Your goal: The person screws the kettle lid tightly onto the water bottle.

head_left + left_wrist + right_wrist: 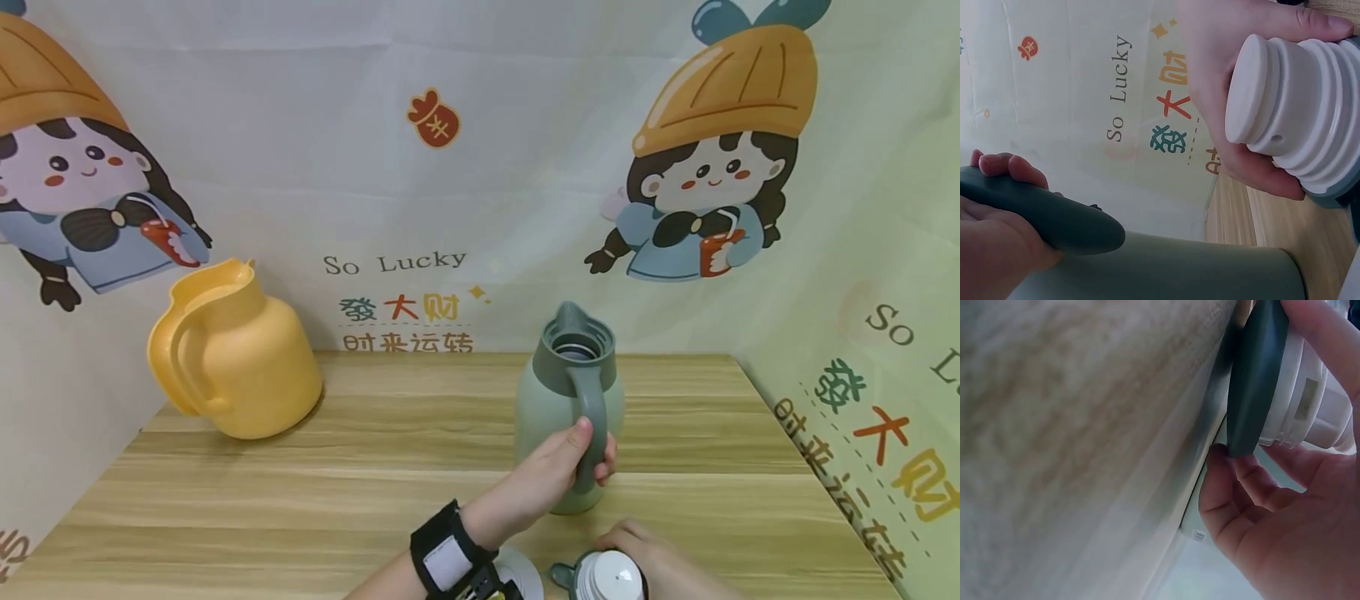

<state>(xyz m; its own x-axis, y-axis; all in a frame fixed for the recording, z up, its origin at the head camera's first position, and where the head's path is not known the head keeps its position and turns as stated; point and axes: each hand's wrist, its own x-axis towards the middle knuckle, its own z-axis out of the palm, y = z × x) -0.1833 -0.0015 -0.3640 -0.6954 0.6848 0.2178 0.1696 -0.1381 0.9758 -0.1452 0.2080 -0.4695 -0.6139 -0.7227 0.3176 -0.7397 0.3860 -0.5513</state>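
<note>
A pale green thermos jug (536, 417) stands upright with its mouth uncovered. My left hand (551, 471) grips its dark green handle (592, 408), fingers wrapped around it, as the left wrist view shows with the handle (1041, 209) in the palm. Close to the front edge of the view, my right hand (648, 550) holds a stopper lid (611, 575), white ridged part facing up. In the right wrist view the fingers (1216, 500) pinch the lid's dark green rim (1257, 381) low over the table.
A yellow thermos jug (255, 367) stands at the back left of the wooden table (420, 417). Partly hidden by the left wrist strap lies a white round object (521, 575). A printed cloth (525, 167) hangs behind and along the sides.
</note>
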